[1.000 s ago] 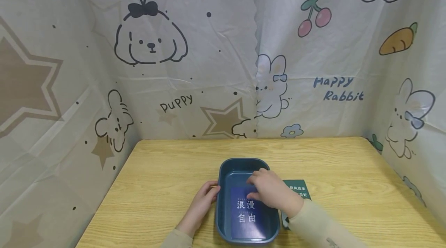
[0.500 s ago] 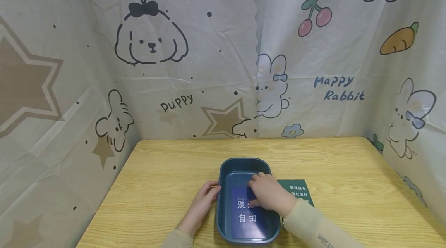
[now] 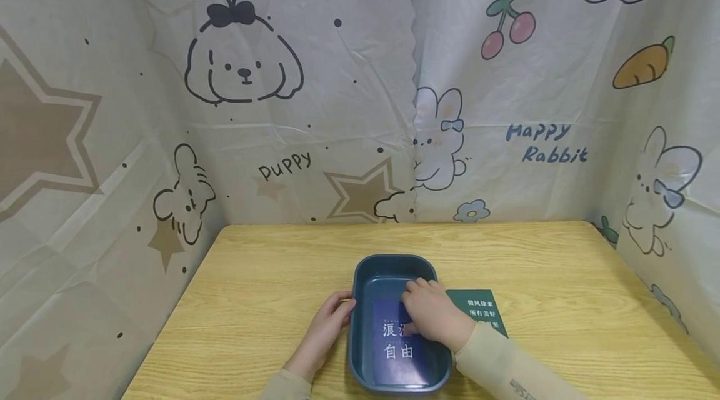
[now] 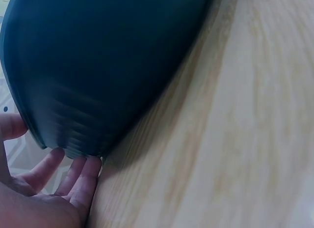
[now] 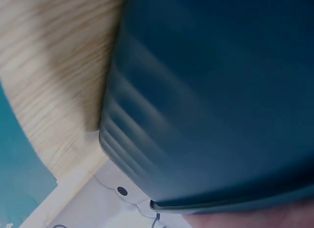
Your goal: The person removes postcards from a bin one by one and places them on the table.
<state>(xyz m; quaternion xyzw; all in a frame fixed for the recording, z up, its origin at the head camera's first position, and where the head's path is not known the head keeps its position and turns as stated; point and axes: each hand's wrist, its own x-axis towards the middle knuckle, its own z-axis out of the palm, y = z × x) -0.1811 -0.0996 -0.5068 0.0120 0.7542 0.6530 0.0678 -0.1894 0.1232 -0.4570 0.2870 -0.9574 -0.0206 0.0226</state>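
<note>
A dark teal rectangular tray [image 3: 365, 265] stands on the table, and a blue book [image 3: 394, 369] with white characters lies flat inside it. My left hand [image 3: 326, 325] is at the tray's left side; in the left wrist view its extended fingers [image 4: 81, 179] touch the outer wall, with the thumb near the rim. Reaching over the right rim, my right hand [image 3: 435, 312] is down at the book's upper right part, fingers bent and thumb over the cover. Whether it grips the book is hidden. In the right wrist view the tray wall [image 5: 206, 105] covers most of that hand.
A green book [image 3: 478, 306] with white characters lies right of the tray, partly under the right forearm. The wooden table [image 3: 270, 262] ends at a printed cloth [image 3: 349, 106], which hangs behind and on both sides.
My right hand has come down and slightly right within the tray, its thumb now over a character on the blue book. More of the green book shows. My left hand stays put.
</note>
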